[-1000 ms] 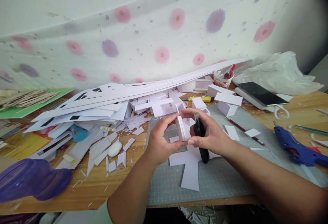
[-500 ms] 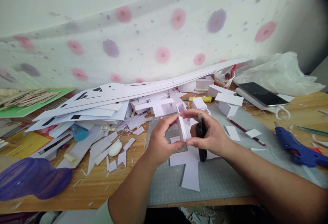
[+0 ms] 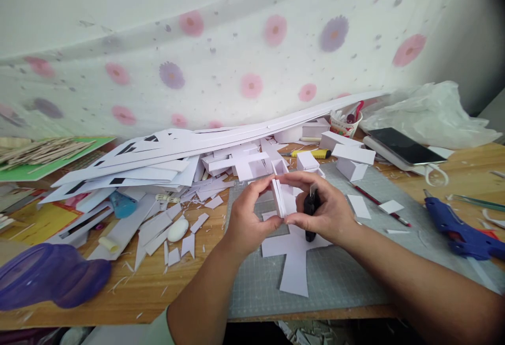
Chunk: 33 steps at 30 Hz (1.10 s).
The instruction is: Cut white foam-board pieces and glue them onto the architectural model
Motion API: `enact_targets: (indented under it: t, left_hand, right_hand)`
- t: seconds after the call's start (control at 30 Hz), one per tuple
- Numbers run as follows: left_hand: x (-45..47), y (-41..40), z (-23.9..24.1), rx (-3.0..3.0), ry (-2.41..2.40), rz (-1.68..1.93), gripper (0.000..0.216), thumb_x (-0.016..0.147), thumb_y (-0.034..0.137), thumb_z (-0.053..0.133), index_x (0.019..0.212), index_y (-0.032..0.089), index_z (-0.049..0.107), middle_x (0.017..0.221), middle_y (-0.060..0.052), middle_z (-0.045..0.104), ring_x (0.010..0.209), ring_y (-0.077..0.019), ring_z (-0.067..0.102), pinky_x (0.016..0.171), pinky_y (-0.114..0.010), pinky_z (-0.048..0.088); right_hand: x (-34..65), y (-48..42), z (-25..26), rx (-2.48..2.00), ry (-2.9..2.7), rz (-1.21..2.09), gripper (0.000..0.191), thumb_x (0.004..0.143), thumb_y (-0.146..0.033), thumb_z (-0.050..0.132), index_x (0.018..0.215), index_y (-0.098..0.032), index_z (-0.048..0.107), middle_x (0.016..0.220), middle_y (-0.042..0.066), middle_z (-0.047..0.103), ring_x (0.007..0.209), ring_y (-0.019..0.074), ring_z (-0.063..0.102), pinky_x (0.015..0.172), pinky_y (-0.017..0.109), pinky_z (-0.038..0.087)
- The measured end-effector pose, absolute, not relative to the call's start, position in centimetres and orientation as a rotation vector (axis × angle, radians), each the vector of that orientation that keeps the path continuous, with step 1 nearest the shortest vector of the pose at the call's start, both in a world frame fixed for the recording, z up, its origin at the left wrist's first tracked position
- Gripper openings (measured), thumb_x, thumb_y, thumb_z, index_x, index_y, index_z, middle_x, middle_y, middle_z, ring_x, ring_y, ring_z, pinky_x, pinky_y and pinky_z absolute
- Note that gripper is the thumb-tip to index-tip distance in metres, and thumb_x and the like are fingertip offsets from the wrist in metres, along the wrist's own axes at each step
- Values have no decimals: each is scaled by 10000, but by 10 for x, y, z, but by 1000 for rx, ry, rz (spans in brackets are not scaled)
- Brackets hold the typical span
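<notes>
Both hands meet over the grey cutting mat [image 3: 339, 276]. My left hand [image 3: 248, 216] pinches a small folded white paper piece [image 3: 281, 198] between thumb and fingers. My right hand [image 3: 325, 211] pinches the same piece from the right and also grips a black utility knife [image 3: 310, 211], its blade end pointing up between the fingers. Under the hands lies a flat cross-shaped white paper cutout [image 3: 294, 261].
White paper sheets and scraps [image 3: 158, 166] pile up at the left and back. Small white paper boxes [image 3: 349, 158], a yellow cutter [image 3: 311, 152], a cup [image 3: 346, 121], a phone [image 3: 404, 145], and a blue glue gun [image 3: 460, 226] lie to the right. A purple object [image 3: 47, 276] rests front left.
The black knife has tipped more upright in my right hand, so less of its handle hangs below. Both hands keep pinching the folded paper in nearly the same spot.
</notes>
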State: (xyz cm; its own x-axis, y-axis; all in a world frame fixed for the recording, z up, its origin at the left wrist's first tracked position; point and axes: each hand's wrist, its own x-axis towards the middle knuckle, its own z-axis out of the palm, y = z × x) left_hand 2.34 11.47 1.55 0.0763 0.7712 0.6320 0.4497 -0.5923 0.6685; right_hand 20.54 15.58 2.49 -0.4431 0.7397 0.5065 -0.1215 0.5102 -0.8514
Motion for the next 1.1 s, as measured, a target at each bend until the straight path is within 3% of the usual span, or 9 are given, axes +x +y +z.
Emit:
enact_targets:
  t: [0.3, 0.6, 0.77, 0.93, 1.1]
  left_hand:
    - [24, 115, 19, 2147, 1243, 1536, 610, 732, 348, 766, 1280, 259, 514, 1226, -84, 634, 1092, -237, 617, 949, -393, 520]
    - [24, 115, 19, 2162, 1262, 1551, 619, 699, 218, 777, 1258, 259, 514, 1198, -85, 615, 1082, -239, 607, 958, -414, 510]
    - [26, 113, 23, 2266, 1306, 1545, 631, 663, 100, 747, 1225, 270, 515, 1172, -62, 607, 1096, -237, 585, 953, -426, 502]
    - [30, 112, 27, 2407, 1277, 1545, 585, 689, 72, 684, 1208, 277, 509, 1161, -59, 603, 1090, -237, 588, 920, -426, 505]
    - [31, 113, 26, 2461, 1305, 1544, 553, 716, 94, 664, 1214, 270, 499, 1187, -70, 583, 1114, -241, 574, 936, -435, 489]
  right_hand:
    - [205, 157, 21, -497, -1719, 1185, 609, 677, -374, 824, 1206, -272, 538, 1225, 92, 656, 644, 155, 653, 478, 287, 494]
    - [207, 156, 26, -479, -1673, 1279, 549, 718, -388, 782, 1189, -251, 533, 1268, 116, 623, 479, 80, 560, 422, 262, 500]
    - [207, 158, 35, -633, -1575, 1507, 518, 716, -449, 750, 1120, -198, 546, 1105, 99, 657, 433, 55, 532, 378, 229, 485]
    - [203, 158, 38, -658, -1533, 1699, 569, 671, -408, 774, 1135, -195, 523, 868, 0, 594, 413, 44, 504, 360, 198, 442]
    - [202, 156, 39, -661, -1482, 1717, 585, 647, -339, 781, 1141, -208, 496, 822, -26, 585, 393, 36, 484, 344, 181, 414]
